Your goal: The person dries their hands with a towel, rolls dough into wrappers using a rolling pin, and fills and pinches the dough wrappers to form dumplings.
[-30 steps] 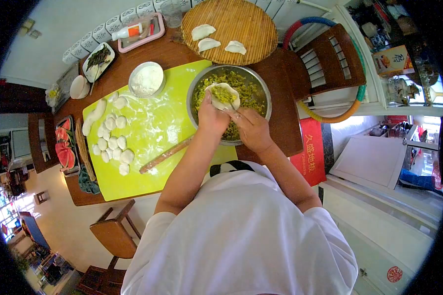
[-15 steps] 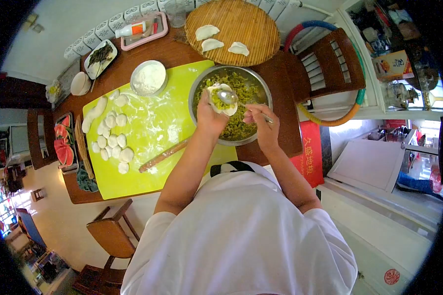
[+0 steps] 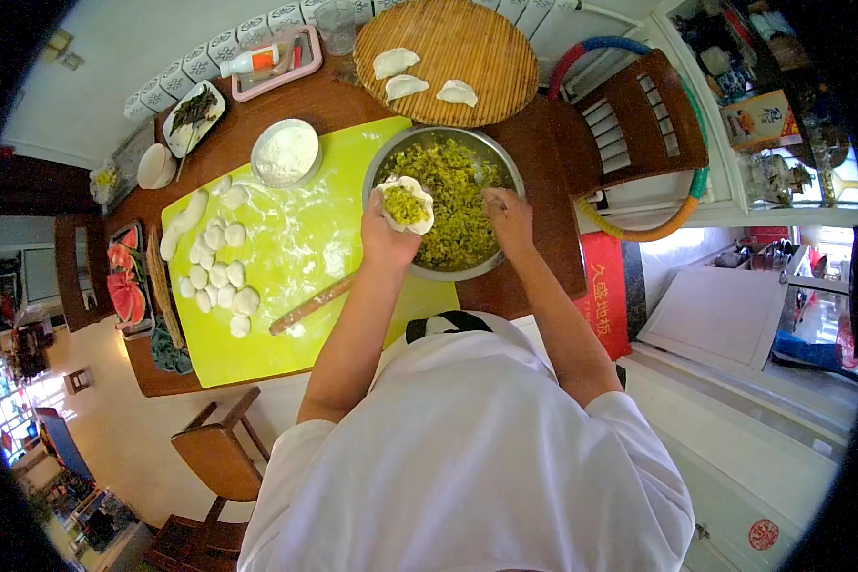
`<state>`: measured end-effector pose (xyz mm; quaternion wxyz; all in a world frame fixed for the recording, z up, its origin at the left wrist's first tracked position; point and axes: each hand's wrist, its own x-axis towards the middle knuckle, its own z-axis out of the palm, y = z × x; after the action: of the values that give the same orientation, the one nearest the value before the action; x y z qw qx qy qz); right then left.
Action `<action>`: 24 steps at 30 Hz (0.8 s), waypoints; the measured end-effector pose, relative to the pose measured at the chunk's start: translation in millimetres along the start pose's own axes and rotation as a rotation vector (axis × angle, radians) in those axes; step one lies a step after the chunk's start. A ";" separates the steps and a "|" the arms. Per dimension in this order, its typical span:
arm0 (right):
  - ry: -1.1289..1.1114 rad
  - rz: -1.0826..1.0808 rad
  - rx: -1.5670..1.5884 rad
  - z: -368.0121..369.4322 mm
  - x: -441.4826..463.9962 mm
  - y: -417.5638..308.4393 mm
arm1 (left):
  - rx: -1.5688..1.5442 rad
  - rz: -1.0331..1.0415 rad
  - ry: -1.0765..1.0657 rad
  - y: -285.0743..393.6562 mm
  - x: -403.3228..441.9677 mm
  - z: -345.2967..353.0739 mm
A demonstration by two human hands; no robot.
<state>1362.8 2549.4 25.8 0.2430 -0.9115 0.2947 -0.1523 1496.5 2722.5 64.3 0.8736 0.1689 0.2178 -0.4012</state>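
In my left hand (image 3: 388,238) lies a round dough wrapper (image 3: 407,205) with green filling heaped on it, over the left rim of the metal bowl (image 3: 383,155). My right hand (image 3: 509,220) is closed at the bowl's right side, fingertips over the green filling (image 3: 448,200); the spoon seen earlier cannot be made out now. Several dough pieces (image 3: 218,275) and a longer dough roll (image 3: 183,226) rest on the yellow-green mat (image 3: 324,210). Three folded dumplings (image 3: 457,92) sit on the round bamboo board (image 3: 486,48).
A rolling pin (image 3: 313,305) lies on the mat near my left forearm. A flour bowl (image 3: 286,153) stands at the mat's back edge. Farther left are a plate of dark food (image 3: 194,119), a white bowl (image 3: 155,168) and watermelon slices (image 3: 127,283). A chair (image 3: 629,124) stands at the right.
My left hand has moved left with the filled wrapper. My right hand has drawn away from the wrapper to the bowl's right side, and the spoon has left the wrapper.
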 end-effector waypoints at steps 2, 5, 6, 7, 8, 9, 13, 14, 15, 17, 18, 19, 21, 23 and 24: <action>-0.094 0.237 0.417 -4.7 -3.3 -12.0 | -0.013 -0.015 -0.034 1.7 4.0 -10.1; -0.049 0.600 0.926 -16.0 -6.3 -23.2 | 0.002 0.011 -0.057 4.0 3.7 -12.7; -0.051 0.600 0.925 -17.1 -8.7 -21.9 | 0.001 0.024 -0.017 5.0 3.8 -13.3; -0.041 0.610 1.020 -19.0 -11.5 -19.2 | -0.001 0.037 0.023 6.0 3.4 -14.0; -0.031 0.620 1.115 -20.2 -14.6 -17.9 | -0.002 0.037 0.024 6.7 3.1 -15.1; -0.031 0.620 1.115 -24.1 -16.7 -21.6 | -0.017 0.029 0.004 7.4 3.4 -16.9; 0.008 0.648 1.205 -38.6 -25.4 -32.0 | -0.023 -0.003 -0.092 7.6 3.4 -21.5; 0.024 0.615 1.240 -40.7 -27.4 -33.5 | -0.023 -0.004 -0.092 7.0 4.0 -21.8; 0.024 0.615 1.241 -45.5 -28.2 -39.4 | -0.012 -0.044 -0.072 5.3 3.6 -19.0; 0.051 0.562 1.225 -58.4 -28.2 -59.0 | 0.000 -0.084 -0.052 0.7 3.6 -16.8; 0.049 0.561 1.226 -62.1 -29.6 -67.0 | 0.016 -0.089 -0.124 -2.2 4.4 -18.0; 0.026 0.440 1.192 -65.0 -31.3 -74.5 | 0.032 -0.094 -0.196 -5.2 6.0 -19.5; 0.006 0.319 1.155 -67.6 -35.8 -89.8 | 0.017 -0.096 -0.184 -10.6 3.3 -11.8; -0.012 0.075 0.849 -67.9 -40.4 -102.2 | 0.071 -0.100 0.004 -12.6 -14.2 17.2; -0.010 0.076 0.848 -67.4 -41.8 -101.5 | 0.071 -0.102 0.003 -14.4 -13.1 16.3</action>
<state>1348.8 2623.0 130.6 0.6031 -0.7203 0.2380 -0.2467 1481.7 2714.1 83.2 0.8452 0.1890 0.2130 -0.4523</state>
